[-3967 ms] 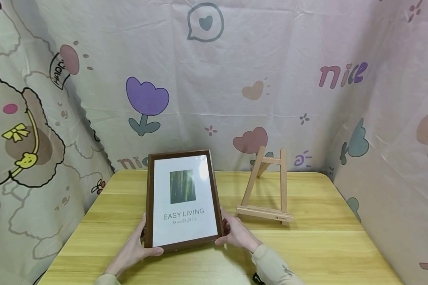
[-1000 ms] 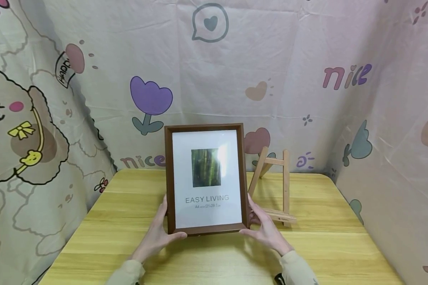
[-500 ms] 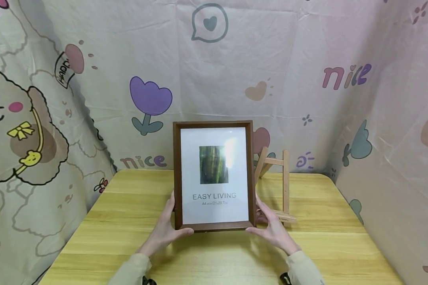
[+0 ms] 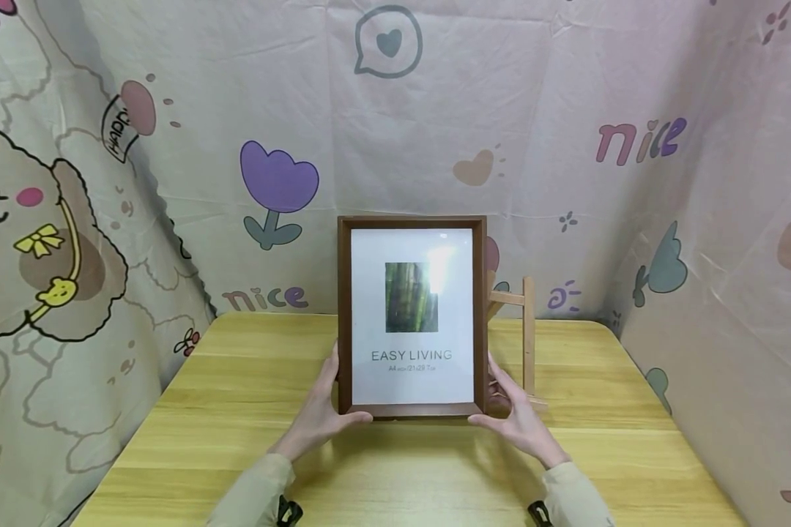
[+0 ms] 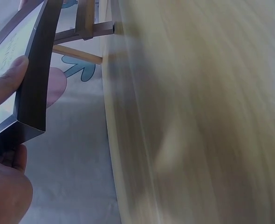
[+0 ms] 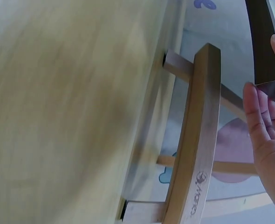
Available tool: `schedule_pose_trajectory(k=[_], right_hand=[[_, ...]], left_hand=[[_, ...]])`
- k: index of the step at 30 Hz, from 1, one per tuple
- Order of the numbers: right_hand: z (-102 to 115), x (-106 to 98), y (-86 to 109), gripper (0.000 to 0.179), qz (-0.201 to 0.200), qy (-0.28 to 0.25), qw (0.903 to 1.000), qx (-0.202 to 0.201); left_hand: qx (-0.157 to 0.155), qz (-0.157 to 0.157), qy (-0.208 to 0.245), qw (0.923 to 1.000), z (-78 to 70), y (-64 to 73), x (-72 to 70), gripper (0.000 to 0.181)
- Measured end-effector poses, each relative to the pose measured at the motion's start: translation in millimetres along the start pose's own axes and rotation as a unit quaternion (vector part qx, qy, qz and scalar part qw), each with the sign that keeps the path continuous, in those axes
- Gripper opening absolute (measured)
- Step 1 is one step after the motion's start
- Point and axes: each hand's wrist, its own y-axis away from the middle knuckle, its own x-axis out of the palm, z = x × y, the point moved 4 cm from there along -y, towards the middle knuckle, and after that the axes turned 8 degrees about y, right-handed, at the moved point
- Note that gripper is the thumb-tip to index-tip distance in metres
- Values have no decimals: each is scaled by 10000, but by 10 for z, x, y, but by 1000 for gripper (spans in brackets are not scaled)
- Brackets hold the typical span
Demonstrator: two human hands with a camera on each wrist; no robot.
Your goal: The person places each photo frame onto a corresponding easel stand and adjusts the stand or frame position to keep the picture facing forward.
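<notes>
A brown picture frame (image 4: 411, 388) with a white "EASY LIVING" insert stands nearly upright in the head view, held up off the table. At its lower left corner my left hand (image 4: 319, 413) grips it, thumb over the front of the bottom edge and fingers along the side. My right hand (image 4: 517, 417) holds the lower right corner the same way. Behind the frame's right side is a small wooden easel (image 4: 529, 337), partly hidden. In the right wrist view the easel's ledge (image 6: 193, 140) is close to my right hand, apart from it.
The wooden table (image 4: 422, 483) ends at a printed cloth backdrop (image 4: 395, 146), with cloth at both sides too. Dark bands (image 4: 288, 511) sit at both wrists, near the light sleeves.
Both hands have moved the picture frame right and up from the left of the table. It has straightened from a tilt and now covers more of the easel.
</notes>
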Motion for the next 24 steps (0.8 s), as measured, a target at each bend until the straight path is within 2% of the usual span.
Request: schedule_pose_trajectory(k=[6,11,24], right_hand=[[-30,-70,18,113,-16,-6,9997,247],[-35,-127,33,112,-70,-75,9996,263],[-149,-257,55,113,-142,-395,9990,176]], left_hand=[[-102,77,85,9999,-17,-52,60,134],[84,74,129,9999,-43,-110,104,135],[311,188,187,9992,-89,-234,243,131]])
